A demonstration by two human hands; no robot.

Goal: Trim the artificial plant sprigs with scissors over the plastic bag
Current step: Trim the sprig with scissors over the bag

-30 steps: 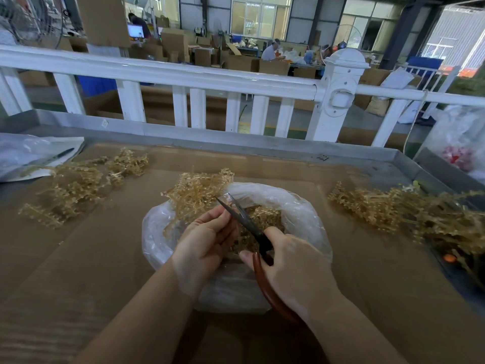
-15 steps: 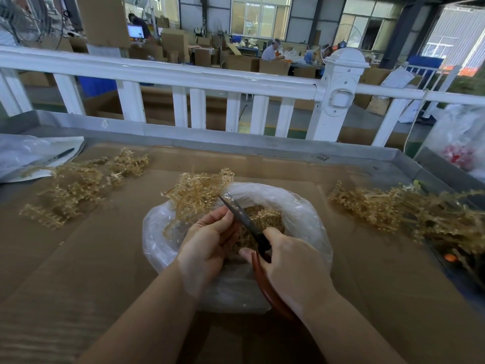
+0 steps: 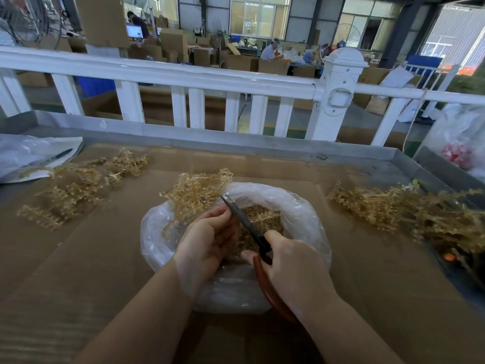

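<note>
My left hand (image 3: 207, 240) pinches a golden-tan plastic plant sprig (image 3: 195, 191) over the clear, rolled-open plastic bag (image 3: 299, 216), fingers curled round its stem, its branches fanning past the bag's far-left rim. My right hand (image 3: 291, 261) is wrapped round the red-brown handles of the black-bladed scissors (image 3: 249, 227), whose blades look nearly closed beside my left fingertips. Tan offcuts already lie inside the bag, so I judge the work well under way. A loose pile of sprigs (image 3: 70, 187) lies well left of the bag and a denser heap (image 3: 409, 211) to its right (which one is trimmed I cannot tell).
</note>
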